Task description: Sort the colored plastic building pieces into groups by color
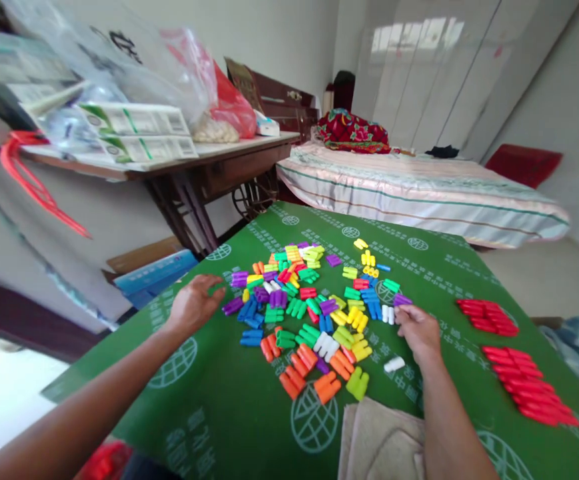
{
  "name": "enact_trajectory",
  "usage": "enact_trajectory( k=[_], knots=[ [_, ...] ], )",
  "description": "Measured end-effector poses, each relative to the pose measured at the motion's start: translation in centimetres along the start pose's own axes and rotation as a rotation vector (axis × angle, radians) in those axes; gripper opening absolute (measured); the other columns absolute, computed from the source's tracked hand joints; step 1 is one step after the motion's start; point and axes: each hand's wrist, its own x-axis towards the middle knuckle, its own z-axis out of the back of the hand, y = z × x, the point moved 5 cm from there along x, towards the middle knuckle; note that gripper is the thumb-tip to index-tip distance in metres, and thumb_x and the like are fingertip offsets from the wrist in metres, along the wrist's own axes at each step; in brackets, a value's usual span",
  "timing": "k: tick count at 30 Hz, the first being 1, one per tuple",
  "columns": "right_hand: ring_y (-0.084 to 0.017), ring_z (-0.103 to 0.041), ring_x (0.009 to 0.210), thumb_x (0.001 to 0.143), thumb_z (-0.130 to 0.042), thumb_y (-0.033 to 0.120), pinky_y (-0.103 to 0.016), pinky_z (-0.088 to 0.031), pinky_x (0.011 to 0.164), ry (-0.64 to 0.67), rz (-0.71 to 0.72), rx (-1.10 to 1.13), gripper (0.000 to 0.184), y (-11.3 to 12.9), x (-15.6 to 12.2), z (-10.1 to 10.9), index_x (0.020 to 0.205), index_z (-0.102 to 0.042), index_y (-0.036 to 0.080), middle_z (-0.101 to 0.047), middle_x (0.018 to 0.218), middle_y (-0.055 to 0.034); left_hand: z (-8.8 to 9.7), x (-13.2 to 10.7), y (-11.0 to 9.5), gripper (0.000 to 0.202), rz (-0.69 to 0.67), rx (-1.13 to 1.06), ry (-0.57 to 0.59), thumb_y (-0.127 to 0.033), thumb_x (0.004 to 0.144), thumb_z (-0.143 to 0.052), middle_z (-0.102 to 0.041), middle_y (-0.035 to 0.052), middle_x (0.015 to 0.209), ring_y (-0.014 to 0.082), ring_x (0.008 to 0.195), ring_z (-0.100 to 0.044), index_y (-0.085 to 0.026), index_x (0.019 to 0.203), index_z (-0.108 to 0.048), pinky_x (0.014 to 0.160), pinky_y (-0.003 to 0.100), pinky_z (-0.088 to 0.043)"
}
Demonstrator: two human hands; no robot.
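Many small ribbed plastic pieces lie scattered over a green board, in purple, blue, orange, yellow, green, red and white. My left hand (pixel 195 305) hovers at the left edge of the pile, its fingers loosely curled and apart, close to a purple piece (pixel 232 305). On the other side, my right hand (pixel 420 330) has its thumb and fingertips drawn together beside a white piece (pixel 388 315) and another purple piece (pixel 403 300). Whatever is between those fingertips is hidden. A single white piece (pixel 394 364) lies left of my right wrist.
Red pieces form two groups at right, an upper group (pixel 488 316) and a lower group (pixel 529 385). A folded beige cloth (pixel 382 440) lies at the board's (pixel 239 427) near edge. Behind stand a cluttered sewing table (pixel 249 163) and a bed (pixel 419 183).
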Motion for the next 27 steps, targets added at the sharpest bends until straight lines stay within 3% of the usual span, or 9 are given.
enact_trajectory(
  k=[3,6,13,18,24,27],
  knots=[
    [-0.013,-0.053,0.041,0.067,-0.057,0.048,-0.025,-0.043,0.046,-0.026,0.032,-0.012,0.04,0.1,-0.4,0.2,0.084,-0.071,0.014,-0.063,0.059,-0.0003,-1.1,0.2,2.4,0.046,0.063,0.057,0.009,-0.036,0.081,-0.038,-0.058,0.0133,0.125,0.0233,0.115,-0.052,-0.011,0.111,-0.061,0.101,0.034,-0.041],
    [-0.013,-0.053,0.043,0.067,-0.056,0.047,-0.026,-0.045,0.048,-0.058,0.055,-0.038,0.041,0.4,-0.8,0.3,0.085,-0.071,0.014,-0.064,0.062,-0.001,-2.2,0.8,3.3,0.048,0.089,0.068,0.003,-0.037,0.08,-0.041,-0.053,0.0162,0.131,0.0274,0.123,-0.046,-0.009,0.114,-0.06,0.107,0.038,-0.035],
    [-0.016,-0.056,0.045,0.067,-0.053,0.048,-0.028,-0.047,0.051,-0.086,0.036,-0.17,0.044,0.6,-0.9,0.4,0.087,-0.072,0.014,-0.066,0.062,-0.0016,-3.5,2.5,2.8,0.049,0.222,0.149,0.013,-0.04,0.086,-0.035,-0.044,0.0182,0.139,0.0325,0.132,-0.036,-0.011,0.119,-0.056,0.105,0.045,-0.033],
    [-0.017,-0.061,0.048,0.069,-0.054,0.041,-0.026,-0.048,0.052,-0.053,-0.05,-0.336,0.037,1.1,-0.4,0.3,0.089,-0.072,0.015,-0.069,0.061,-0.0018,-3.8,2.4,2.4,0.05,0.192,0.146,0.022,-0.042,0.088,-0.03,-0.046,0.0181,0.137,0.0332,0.131,-0.035,-0.011,0.119,-0.055,0.104,0.048,-0.031],
    [-0.021,-0.066,0.062,0.076,-0.052,0.034,-0.028,-0.046,0.054,-0.04,-0.068,-0.671,0.027,5.8,-1.1,-0.3,0.087,-0.074,0.022,-0.072,0.073,-0.0071,-3.9,2.1,2.3,0.049,0.177,0.163,-0.003,-0.041,0.088,-0.031,-0.048,0.0195,0.135,0.0335,0.129,-0.036,-0.01,0.116,-0.056,0.102,0.048,-0.031],
    [-0.022,-0.067,0.079,0.082,-0.049,0.034,-0.027,-0.045,0.061,0.002,0.065,-0.806,0.026,9.9,-2.6,-3.0,0.09,-0.073,0.026,-0.072,0.086,-0.0072,-3.8,2.0,2.2,0.047,0.172,0.166,-0.023,-0.041,0.087,-0.032,-0.052,0.0189,0.13,0.033,0.126,-0.039,-0.011,0.113,-0.058,0.1,0.047,-0.032]
  ],
)
